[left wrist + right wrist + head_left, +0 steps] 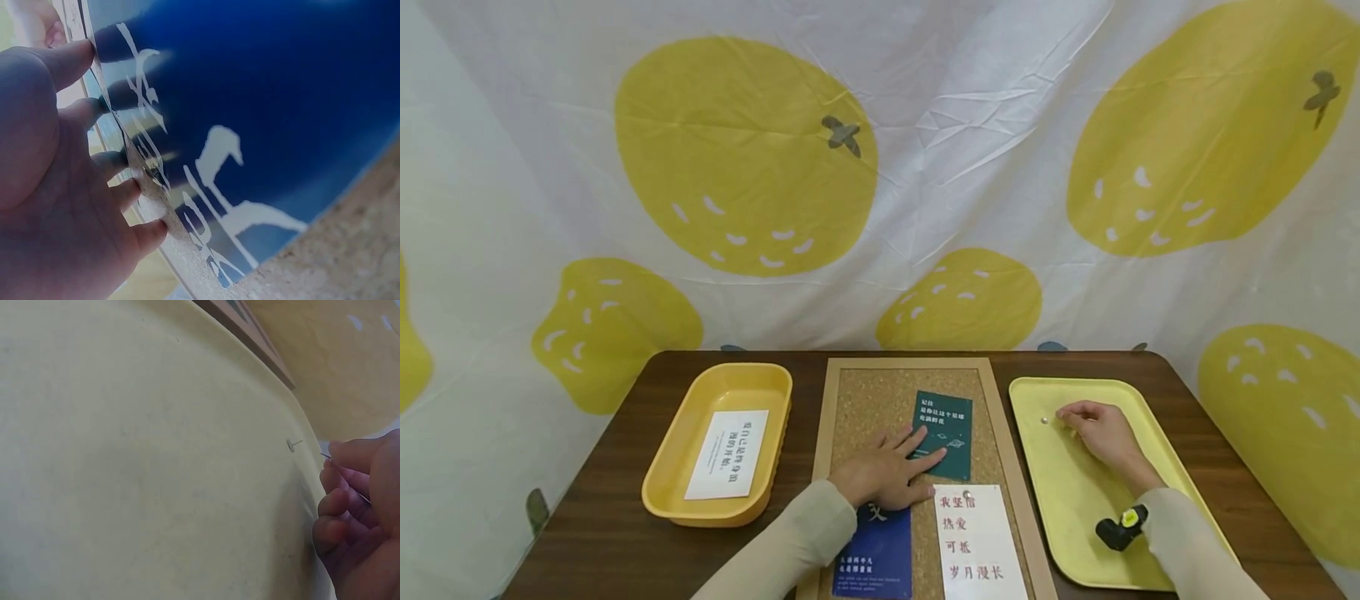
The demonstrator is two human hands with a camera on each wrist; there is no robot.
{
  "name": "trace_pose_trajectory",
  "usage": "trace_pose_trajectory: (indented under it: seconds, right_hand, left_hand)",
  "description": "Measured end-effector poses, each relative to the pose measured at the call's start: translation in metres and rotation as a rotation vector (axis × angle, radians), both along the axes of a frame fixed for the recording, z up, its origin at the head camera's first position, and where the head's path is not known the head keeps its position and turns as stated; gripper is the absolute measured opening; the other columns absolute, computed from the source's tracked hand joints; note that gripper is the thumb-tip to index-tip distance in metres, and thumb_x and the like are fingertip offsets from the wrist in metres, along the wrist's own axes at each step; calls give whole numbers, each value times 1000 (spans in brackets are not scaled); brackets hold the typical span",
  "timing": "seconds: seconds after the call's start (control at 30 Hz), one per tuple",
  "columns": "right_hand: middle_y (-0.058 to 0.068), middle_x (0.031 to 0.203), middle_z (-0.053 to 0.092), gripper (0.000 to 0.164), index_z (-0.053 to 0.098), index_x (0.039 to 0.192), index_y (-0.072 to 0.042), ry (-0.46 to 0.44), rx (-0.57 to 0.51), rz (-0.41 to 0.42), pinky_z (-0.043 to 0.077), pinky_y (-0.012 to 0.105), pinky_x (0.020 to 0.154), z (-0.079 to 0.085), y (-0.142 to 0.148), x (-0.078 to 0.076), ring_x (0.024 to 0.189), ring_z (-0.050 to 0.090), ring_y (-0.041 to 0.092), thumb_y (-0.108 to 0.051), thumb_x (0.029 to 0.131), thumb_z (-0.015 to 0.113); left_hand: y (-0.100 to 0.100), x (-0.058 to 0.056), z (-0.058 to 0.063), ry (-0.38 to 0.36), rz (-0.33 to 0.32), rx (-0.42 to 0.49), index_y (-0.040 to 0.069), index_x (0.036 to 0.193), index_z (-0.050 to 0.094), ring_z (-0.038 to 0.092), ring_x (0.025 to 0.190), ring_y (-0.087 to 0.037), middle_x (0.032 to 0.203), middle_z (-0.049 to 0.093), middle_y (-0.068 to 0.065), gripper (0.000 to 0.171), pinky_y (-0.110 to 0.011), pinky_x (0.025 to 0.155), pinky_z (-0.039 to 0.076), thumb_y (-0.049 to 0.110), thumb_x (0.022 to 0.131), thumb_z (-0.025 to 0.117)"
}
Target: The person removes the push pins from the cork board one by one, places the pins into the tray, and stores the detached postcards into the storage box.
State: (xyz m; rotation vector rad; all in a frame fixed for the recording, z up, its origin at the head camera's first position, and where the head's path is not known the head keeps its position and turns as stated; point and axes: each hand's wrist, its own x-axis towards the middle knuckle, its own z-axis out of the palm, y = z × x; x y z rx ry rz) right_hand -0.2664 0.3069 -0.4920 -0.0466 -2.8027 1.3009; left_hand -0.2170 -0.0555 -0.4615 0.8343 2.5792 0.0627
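My left hand (891, 471) rests on the corkboard (872, 400) with its fingers spread, and some of its fingertips lie on a dark green card (957, 417). Beneath its palm side is the top of a blue card (872, 571), seen close up in the left wrist view. Over the yellow tray (1075, 517), my right hand (1105, 437) pinches a thumbtack (325, 455) between thumb and fingers; only its thin point shows. Another thumbtack (290, 445) lies on the tray beside the fingertips, its pin sticking up.
A white card with red writing (977, 558) hangs at the board's lower right, with a tack at its top. On the left stands a deep yellow basin (658, 487) holding a white card (727, 454). A lemon-patterned cloth (910, 167) hangs behind the brown table (595, 533).
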Motion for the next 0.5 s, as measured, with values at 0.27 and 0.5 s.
trace_pose_trajectory:
  seconds: [0.27,0.5]
  right_hand:
    - [11,95,72,26,70,108,6,-13,-46,-16,48,22,56,-2,3,-1,68,54,7,-16,99,59]
    - [10,96,72,27,70,110,5,-22,-50,-18,48,22,56,-4,4,-2,69,54,8,-17,99,60]
  left_hand:
    - [0,0,-1,10,-3,4,46,156,13,3,154,-18,167,5,5,62,-49,123,8,60,100,38]
    - [0,-1,-3,19,-4,4,46,156,14,4,154,-19,167,6,5,62,-49,123,9,60,100,38]
